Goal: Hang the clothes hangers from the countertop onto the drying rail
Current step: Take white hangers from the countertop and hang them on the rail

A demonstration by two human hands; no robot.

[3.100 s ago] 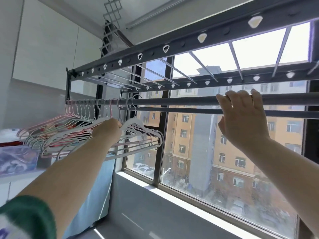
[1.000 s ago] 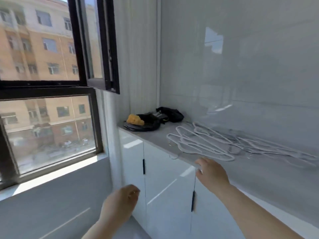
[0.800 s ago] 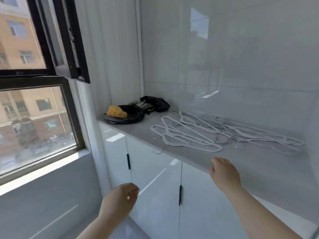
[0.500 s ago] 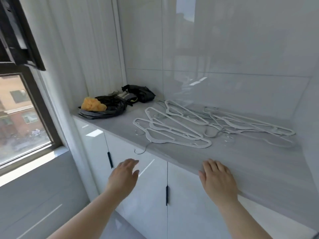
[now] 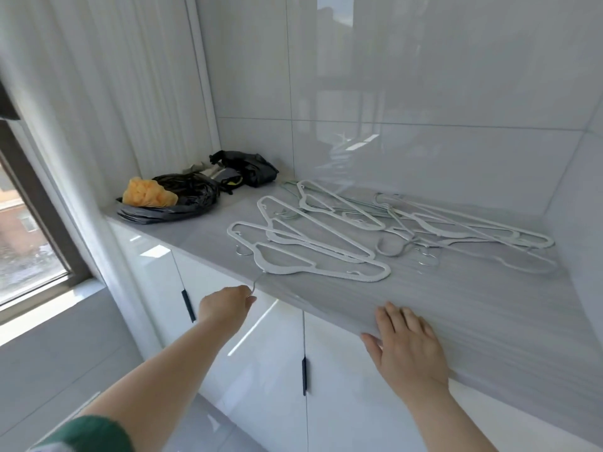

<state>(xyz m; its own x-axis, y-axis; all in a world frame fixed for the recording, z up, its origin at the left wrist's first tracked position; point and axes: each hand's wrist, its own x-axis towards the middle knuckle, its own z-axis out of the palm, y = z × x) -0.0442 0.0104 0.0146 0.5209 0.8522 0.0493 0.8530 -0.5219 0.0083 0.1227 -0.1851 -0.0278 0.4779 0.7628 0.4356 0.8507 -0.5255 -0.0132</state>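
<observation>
Several white clothes hangers (image 5: 375, 223) lie in a loose pile on the grey countertop (image 5: 456, 305). The nearest hanger (image 5: 326, 272) lies close to the front edge, and its metal hook sticks out over that edge. My left hand (image 5: 225, 306) is closed around this hook just below the countertop edge. My right hand (image 5: 408, 347) rests flat on the front edge of the countertop, fingers spread, holding nothing. The drying rail is out of view.
Black plastic bags (image 5: 182, 197) with an orange sponge (image 5: 148, 194) on them lie at the left end of the countertop, and a dark bundle (image 5: 248, 168) sits behind them. White cabinet doors (image 5: 261, 353) stand below. A window (image 5: 26, 243) is at the left.
The view turned from the drying rail and window to the countertop. My left hand rose from in front of the cabinet and closed on the nearest hanger's hook. My right hand settled flat on the edge.
</observation>
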